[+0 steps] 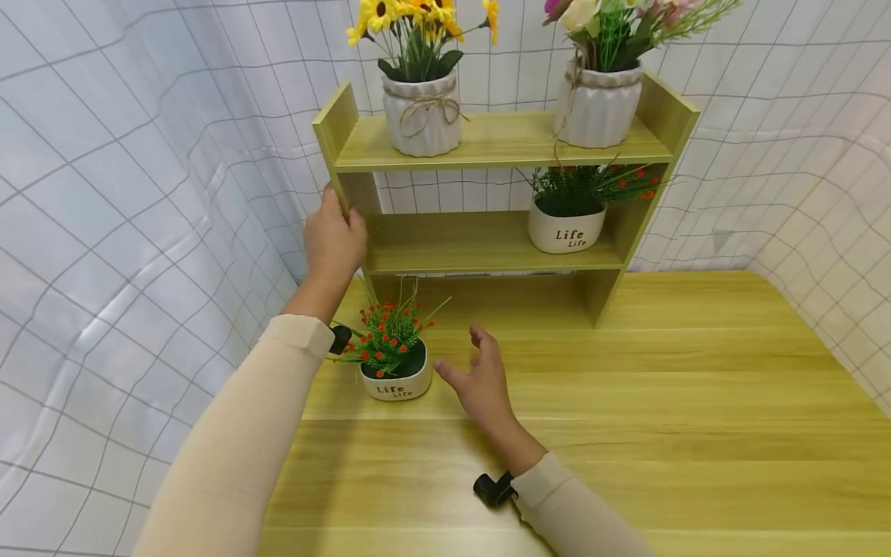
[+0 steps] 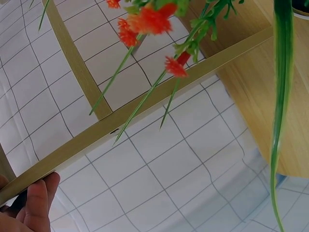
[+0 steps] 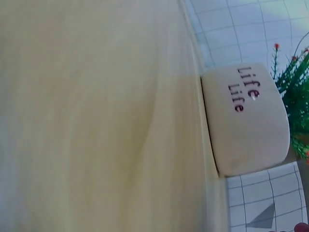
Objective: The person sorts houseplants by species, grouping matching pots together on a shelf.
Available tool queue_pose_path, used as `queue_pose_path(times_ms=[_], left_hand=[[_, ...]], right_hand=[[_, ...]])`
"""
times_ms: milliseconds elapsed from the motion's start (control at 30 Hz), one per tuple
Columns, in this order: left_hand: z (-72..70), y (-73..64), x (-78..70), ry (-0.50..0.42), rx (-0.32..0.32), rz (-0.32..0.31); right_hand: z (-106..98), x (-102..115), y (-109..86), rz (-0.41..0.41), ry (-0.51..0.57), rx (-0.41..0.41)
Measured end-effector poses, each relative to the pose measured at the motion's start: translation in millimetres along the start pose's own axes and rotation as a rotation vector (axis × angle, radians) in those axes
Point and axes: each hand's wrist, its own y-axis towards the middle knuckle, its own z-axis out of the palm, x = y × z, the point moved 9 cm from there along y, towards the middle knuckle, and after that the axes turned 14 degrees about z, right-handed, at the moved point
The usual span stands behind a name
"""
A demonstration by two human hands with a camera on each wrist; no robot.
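My left hand [image 1: 336,240] grips the left side panel of a small wooden shelf [image 1: 494,240], thumb toward the inner face and fingers on the outside. The left wrist view shows its fingers [image 2: 37,198] at the panel's edge. On the table in front of the shelf's lower left stands a white oval pot [image 1: 397,384] marked "Life", with a plant of red flowers and green leaves [image 1: 386,336]. To its right my right hand [image 1: 480,379] hovers with thumb and fingers spread, apart from the pot. The right wrist view shows a white "Life" pot [image 3: 246,121] up close.
On the top tier stand a ribbed white pot [image 1: 422,116] of yellow flowers and another white pot [image 1: 600,108] of mixed flowers. A second "Life" pot [image 1: 567,228] sits on the middle tier, right side. Gridded cloth [image 1: 125,232] hangs around the wooden table [image 1: 661,418].
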Motion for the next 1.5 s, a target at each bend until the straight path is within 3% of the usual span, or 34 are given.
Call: queue_pose_path(times_ms=[200, 533, 1100, 1500], left_hand=[[-0.5, -0.2, -0.7, 0.004, -0.001, 0.006], [-1.2, -0.4, -1.1, 0.0, -0.008, 0.01], [-2.0, -1.3, -5.2, -0.019, -0.02, 0.034], [-1.3, -1.2, -2.4, -0.013, -0.015, 0.024]], right_hand=[[16, -4, -0.7, 0.03, 0.025, 0.071], [47, -14, 4.4, 0.09, -0.089, 0.208], [63, -20, 10.5, 0.109, -0.063, 0.263], [70, -22, 14.4, 0.091, -0.051, 0.24]])
